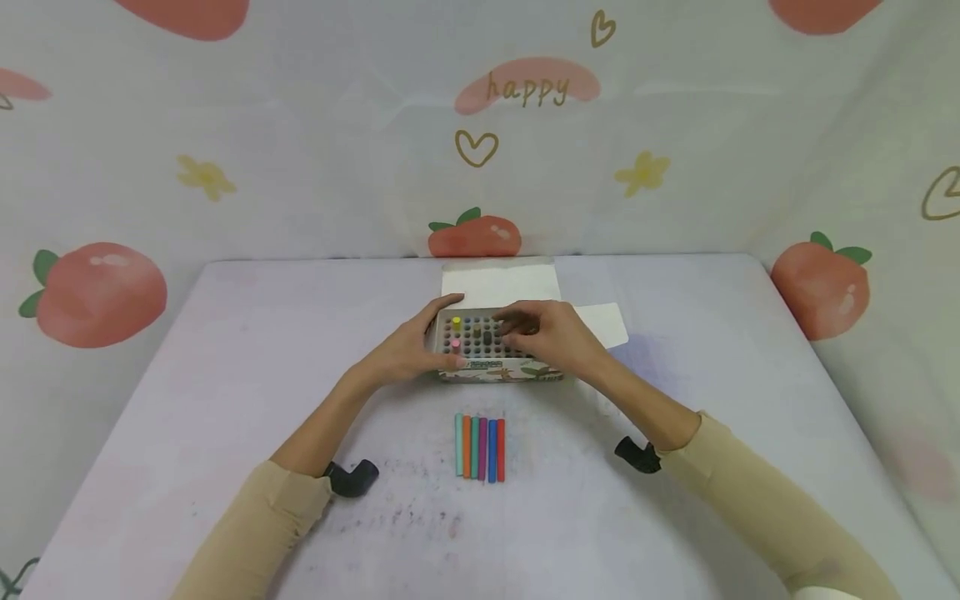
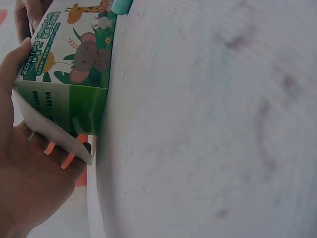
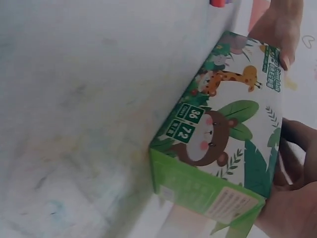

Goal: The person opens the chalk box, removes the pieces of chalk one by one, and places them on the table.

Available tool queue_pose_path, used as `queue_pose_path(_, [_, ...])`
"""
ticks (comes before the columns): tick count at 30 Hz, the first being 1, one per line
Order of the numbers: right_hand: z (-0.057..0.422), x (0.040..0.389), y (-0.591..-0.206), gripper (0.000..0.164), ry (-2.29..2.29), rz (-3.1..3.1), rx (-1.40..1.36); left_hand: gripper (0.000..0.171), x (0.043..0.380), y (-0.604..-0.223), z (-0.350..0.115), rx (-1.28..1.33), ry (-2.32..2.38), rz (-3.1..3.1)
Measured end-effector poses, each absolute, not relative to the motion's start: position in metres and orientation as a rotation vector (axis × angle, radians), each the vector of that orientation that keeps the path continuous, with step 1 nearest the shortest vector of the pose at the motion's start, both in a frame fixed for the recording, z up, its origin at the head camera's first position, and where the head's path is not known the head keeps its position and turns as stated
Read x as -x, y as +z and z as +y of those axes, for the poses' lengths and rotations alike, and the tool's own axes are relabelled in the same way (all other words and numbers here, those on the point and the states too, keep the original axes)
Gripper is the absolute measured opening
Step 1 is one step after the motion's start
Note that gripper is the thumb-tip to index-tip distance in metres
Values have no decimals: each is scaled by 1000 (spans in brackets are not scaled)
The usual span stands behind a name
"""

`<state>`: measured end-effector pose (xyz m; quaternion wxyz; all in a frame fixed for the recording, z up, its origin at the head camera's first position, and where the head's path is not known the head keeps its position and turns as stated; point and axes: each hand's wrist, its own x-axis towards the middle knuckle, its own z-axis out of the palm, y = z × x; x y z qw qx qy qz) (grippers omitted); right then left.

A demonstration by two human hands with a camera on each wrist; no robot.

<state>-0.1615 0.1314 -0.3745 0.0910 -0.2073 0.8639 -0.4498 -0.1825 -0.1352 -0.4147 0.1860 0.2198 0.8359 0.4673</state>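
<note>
A printed box of chalk (image 1: 498, 373) stands open in the middle of the table, its top a grid of round holes. A yellow stick (image 1: 456, 322), a pink stick (image 1: 456, 345) and a few dark ones poke out of the holes. My left hand (image 1: 408, 346) grips the box's left end, thumb on the front and fingers around the back. Over the right part of the grid is my right hand (image 1: 555, 333), fingers bent downward; whether they pinch a stick is hidden. In the right wrist view, the box front (image 3: 218, 114) shows animals and leaves.
A row of several coloured chalk sticks (image 1: 480, 448) lies in front of the box. The white lid flap (image 1: 498, 283) is folded back behind it, and a side flap (image 1: 603, 325) sticks out right. A printed cloth (image 1: 337, 167) hangs behind the table.
</note>
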Motion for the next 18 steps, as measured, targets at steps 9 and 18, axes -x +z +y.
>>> queue_pose_path(9, [122, 168, -375, 20, -1228, 2574, 583, 96, 183, -416, -134, -632, 1318, 2356])
queue_pose_path(18, [118, 169, -376, 20, -1181, 2552, 538, 95, 183, -416, -134, -627, 1316, 2362])
